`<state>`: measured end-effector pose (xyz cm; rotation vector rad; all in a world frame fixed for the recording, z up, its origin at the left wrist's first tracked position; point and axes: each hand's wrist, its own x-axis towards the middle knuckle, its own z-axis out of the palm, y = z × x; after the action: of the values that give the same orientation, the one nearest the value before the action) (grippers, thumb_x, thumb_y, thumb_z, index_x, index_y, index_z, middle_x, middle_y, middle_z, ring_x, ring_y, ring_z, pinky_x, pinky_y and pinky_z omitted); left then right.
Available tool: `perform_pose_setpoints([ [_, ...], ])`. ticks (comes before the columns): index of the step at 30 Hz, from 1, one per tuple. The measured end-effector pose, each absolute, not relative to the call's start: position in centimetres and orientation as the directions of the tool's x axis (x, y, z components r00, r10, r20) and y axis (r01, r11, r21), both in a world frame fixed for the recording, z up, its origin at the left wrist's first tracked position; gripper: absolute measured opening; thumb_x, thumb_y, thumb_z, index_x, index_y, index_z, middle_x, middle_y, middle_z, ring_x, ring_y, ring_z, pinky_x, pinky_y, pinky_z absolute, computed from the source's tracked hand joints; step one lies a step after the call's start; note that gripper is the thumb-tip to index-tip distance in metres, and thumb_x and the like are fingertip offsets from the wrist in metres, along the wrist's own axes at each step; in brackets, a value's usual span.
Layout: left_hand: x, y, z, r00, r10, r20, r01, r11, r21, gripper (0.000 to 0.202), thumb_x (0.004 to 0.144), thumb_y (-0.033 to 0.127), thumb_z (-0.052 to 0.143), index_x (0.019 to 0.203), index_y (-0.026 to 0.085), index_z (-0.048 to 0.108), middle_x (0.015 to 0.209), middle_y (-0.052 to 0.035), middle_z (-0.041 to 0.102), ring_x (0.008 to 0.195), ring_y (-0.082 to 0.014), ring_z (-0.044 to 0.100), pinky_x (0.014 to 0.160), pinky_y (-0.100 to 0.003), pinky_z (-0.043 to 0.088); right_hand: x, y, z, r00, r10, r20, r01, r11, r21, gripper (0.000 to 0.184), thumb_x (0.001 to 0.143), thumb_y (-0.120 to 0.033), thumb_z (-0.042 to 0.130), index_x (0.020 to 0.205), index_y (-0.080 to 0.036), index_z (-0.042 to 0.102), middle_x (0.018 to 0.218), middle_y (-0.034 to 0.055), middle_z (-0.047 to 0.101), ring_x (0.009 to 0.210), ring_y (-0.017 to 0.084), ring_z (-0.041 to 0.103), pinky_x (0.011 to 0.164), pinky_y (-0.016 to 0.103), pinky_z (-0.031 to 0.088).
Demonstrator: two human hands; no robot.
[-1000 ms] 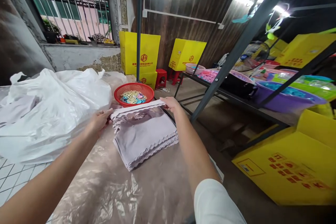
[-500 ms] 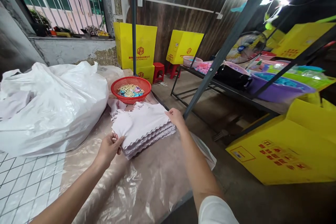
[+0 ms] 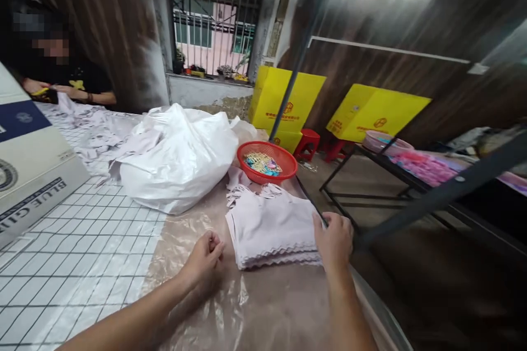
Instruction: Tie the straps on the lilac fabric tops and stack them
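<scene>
A neat stack of pale lilac cloth pieces (image 3: 274, 225) lies on the plastic-covered table (image 3: 267, 307). Wavy cut edges face me, and loose strips fringe the far side. My left hand (image 3: 206, 255) is just left of the stack, apart from it, fingers curled closed with nothing visible in them. At the right edge of the pile is my right hand (image 3: 336, 236), its thumb against the cloth. A gap shows between that thumb and the bent fingers, with a dark line in it that looks like the table edge. Behind the stack sits a red plastic basket (image 3: 267, 178) of small colourful pieces.
A big white plastic bag (image 3: 181, 159) stands left of the basket. On the checked cover (image 3: 102, 241) are a carton (image 3: 37, 175) and a heap of lilac scraps (image 3: 102, 137), where a co-worker (image 3: 78, 79) holds yellow-handled scissors. A dark metal bar (image 3: 448, 192) slants across the right.
My view has swung left, bringing the co-worker and carton in. My left hand has let go of the stack's near-left corner and drawn away. The right hand has loosened its pinch.
</scene>
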<state>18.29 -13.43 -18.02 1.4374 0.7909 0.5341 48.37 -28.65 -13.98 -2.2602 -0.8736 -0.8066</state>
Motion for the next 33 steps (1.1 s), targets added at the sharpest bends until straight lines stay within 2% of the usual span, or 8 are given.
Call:
perform_pose_setpoints([
  [3,15.3,-12.8,-19.3,0.604,0.789,-0.109,0.165,0.01,0.986,0.039,0.081,0.057,0.057,0.073,0.022,0.043,0.059,0.0034,0.055,0.053,-0.013,0.051,0.053,-0.024,0.038,43.4,-25.0,-13.8,0.381,0.539,0.751,0.895,-0.419,-0.154,0.04,0.096,-0.046,0.045,0.112,-0.014,0.063,0.112,0.0189,0.062,0.109,0.03,0.055,0.095,0.045,0.042],
  [8,12.0,-12.3,-19.3,0.605,0.795,-0.044,0.269,-0.152,0.951,0.022,0.087,0.041,0.049,0.077,0.021,0.047,0.065,0.0014,0.057,0.062,-0.0153,0.052,0.061,-0.027,0.039,38.3,-18.8,-15.8,0.326,0.766,0.554,0.94,-0.326,-0.103,0.05,0.099,-0.045,0.032,0.13,-0.018,0.061,0.137,0.0166,0.056,0.133,0.031,0.045,0.103,0.048,0.041],
  [11,10.4,-10.8,-18.8,0.647,0.761,0.053,0.277,-0.299,0.913,0.012,0.086,0.03,0.048,0.08,0.02,0.051,0.068,0.0005,0.06,0.062,-0.0148,0.053,0.061,-0.026,0.038,39.4,-17.1,-17.6,0.384,0.787,0.483,0.918,-0.38,-0.111,0.057,0.097,-0.052,0.028,0.125,-0.02,0.066,0.134,0.0174,0.059,0.129,0.033,0.05,0.098,0.054,0.044],
  [15,6.4,-5.9,-19.3,0.521,0.837,0.165,0.419,-0.419,0.806,0.007,0.083,0.02,0.049,0.078,0.02,0.054,0.073,-0.0011,0.064,0.067,-0.0156,0.057,0.064,-0.026,0.04,40.4,-15.7,-17.5,0.311,0.707,0.635,0.939,-0.333,-0.089,0.063,0.095,-0.061,0.027,0.117,-0.02,0.069,0.13,0.0193,0.061,0.124,0.038,0.054,0.094,0.059,0.046],
  [20,1.6,-0.9,-21.1,0.274,0.95,0.149,0.637,-0.295,0.712,0.012,0.086,0.016,0.046,0.076,0.02,0.053,0.078,-0.0055,0.065,0.077,-0.0202,0.059,0.071,-0.03,0.043,31.3,-12.8,-17.5,0.026,0.725,0.689,0.996,0.038,-0.078,0.04,0.097,-0.047,0.042,0.111,-0.019,0.068,0.123,0.0166,0.064,0.115,0.031,0.06,0.097,0.052,0.051],
  [25,0.8,1.1,-21.6,0.305,0.944,0.123,0.675,-0.306,0.672,0.011,0.088,0.014,0.048,0.082,0.02,0.056,0.082,-0.0036,0.065,0.082,-0.0191,0.061,0.074,-0.028,0.045,18.1,-6.1,-23.0,-0.293,0.84,0.457,0.878,0.426,-0.22,0.036,0.095,-0.025,0.05,0.129,-0.021,0.061,0.134,0.0122,0.062,0.126,0.025,0.057,0.102,0.044,0.053],
  [28,0.0,4.9,-20.8,0.239,0.965,0.106,0.75,-0.253,0.611,0.019,0.09,0.009,0.043,0.094,0.018,0.059,0.104,-0.0079,0.065,0.095,-0.0202,0.062,0.082,-0.03,0.047,12.8,-1.1,-25.0,-0.328,0.86,0.39,0.831,0.459,-0.315,0.049,0.089,-0.016,0.05,0.138,-0.014,0.054,0.137,0.0155,0.06,0.13,0.026,0.055,0.107,0.046,0.05],
  [33,-2.3,14.8,-19.0,0.019,0.999,0.048,0.87,-0.04,0.492,0.043,0.089,-0.002,0.037,0.127,0.012,0.051,0.143,-0.0211,0.043,0.112,-0.0258,0.06,0.09,-0.038,0.048,8.1,5.7,-24.3,-0.232,0.928,0.293,0.843,0.342,-0.416,0.048,0.09,-0.018,0.049,0.137,-0.011,0.055,0.143,0.0172,0.056,0.137,0.03,0.048,0.112,0.052,0.042],
])
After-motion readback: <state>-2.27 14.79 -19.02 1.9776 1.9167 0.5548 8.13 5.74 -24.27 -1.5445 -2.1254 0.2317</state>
